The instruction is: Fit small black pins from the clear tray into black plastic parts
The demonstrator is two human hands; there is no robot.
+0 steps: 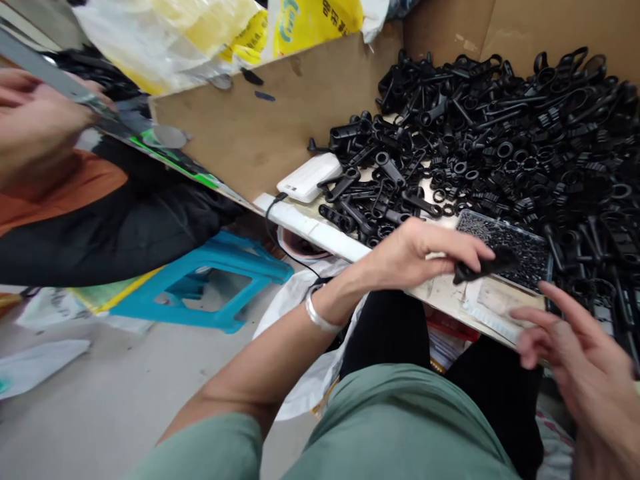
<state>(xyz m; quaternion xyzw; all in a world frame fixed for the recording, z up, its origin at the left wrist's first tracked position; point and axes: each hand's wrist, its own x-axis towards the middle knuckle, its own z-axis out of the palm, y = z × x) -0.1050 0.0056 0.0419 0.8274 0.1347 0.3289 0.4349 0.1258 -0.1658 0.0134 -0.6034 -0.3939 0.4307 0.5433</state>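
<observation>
My left hand (420, 257) reaches over the table edge and pinches a black plastic part (483, 265) between thumb and fingers. A silver bangle (320, 313) sits on that wrist. The part hovers above a small clear tray (510, 245) filled with tiny black pieces. My right hand (575, 363) is lower right, fingers spread and slightly blurred, holding nothing. A large heap of black plastic clips and rings (500, 133) covers the table beyond both hands.
Cardboard walls (250, 127) border the pile. A white power bank (309, 177) with a cable lies at the table's left corner. A blue plastic stool (210, 280) stands on the floor. Another person's hand (35, 120) is at the far left. Yellow bags (225, 33) sit behind.
</observation>
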